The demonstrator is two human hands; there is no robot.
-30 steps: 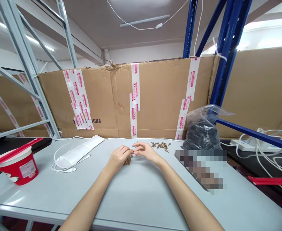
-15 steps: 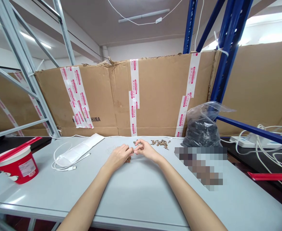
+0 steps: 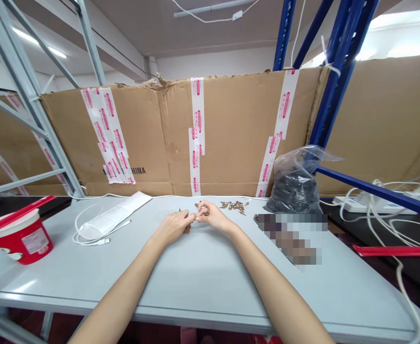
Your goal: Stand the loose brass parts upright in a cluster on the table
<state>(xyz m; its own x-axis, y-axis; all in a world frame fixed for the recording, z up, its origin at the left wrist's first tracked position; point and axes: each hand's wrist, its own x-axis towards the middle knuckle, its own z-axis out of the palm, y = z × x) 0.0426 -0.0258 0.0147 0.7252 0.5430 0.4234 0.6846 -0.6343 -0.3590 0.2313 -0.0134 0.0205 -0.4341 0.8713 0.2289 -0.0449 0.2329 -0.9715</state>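
My left hand and my right hand meet over the middle of the grey table, fingertips pinched together. Whatever lies between the fingers is too small to make out. Beneath the left hand a little heap of brown pieces shows in part. Behind the right hand several small brass-coloured metal pieces lie scattered. Left of the left hand are small clear pieces, hard to distinguish from the table.
On the left stand a red and white tub and a white sleeve with a cable. A plastic bag of black items sits at the back right, near a blurred-out flat object. A cardboard wall closes off the back.
The camera view has shifted slightly, so the whole scene sits a little higher and further left. My hands remain together, fingertips still pinched, with only slight finger movement.
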